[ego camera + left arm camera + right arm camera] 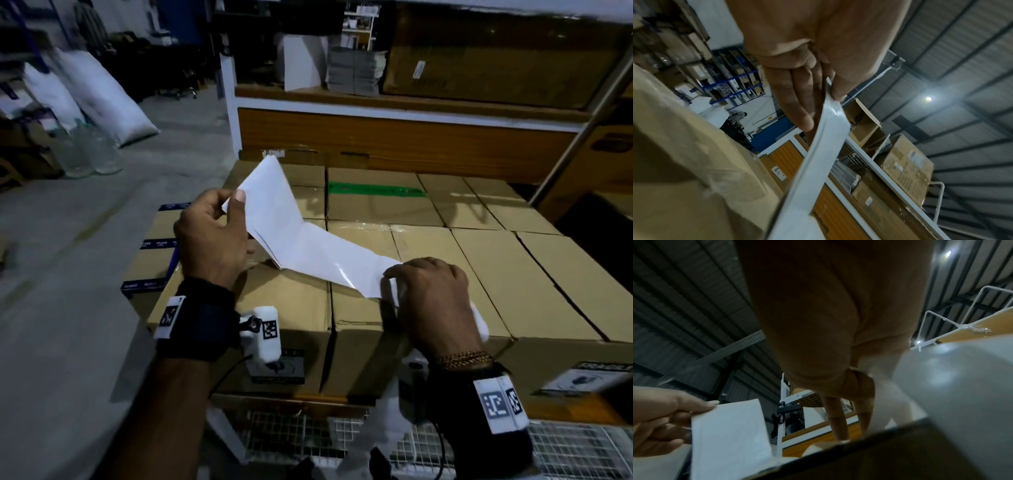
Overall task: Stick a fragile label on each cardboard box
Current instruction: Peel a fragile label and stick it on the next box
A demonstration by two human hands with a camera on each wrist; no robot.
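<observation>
**Label strip stretched over the boxes, time to peel one off**

The label strip (301,236) is a long folded white run of glossy backing paper, held up in the air just above the packed cardboard boxes (394,246). Can't see any printed side from here, only the white back. The left hand (212,240) pinches the far folded end between thumb and fingers, and the right hand (433,298) has its fingers curled round the near end, low down at the front edge of the nearest box (260,301).

A couple of boxes already seem to carry a fragile sticker on the front face (582,378), so my guess is this is mid-job and the next label needs peeling.

How I'd do it: keep the strip taut with the left hand so the backing doesn't flop, start the peel from a corner with the right thumb, and don't let the sticky side fold on itself. Then lay one edge down first on a flat bit of cardboard, away from the tape seam, and smooth across to push out bubbles
</observation>
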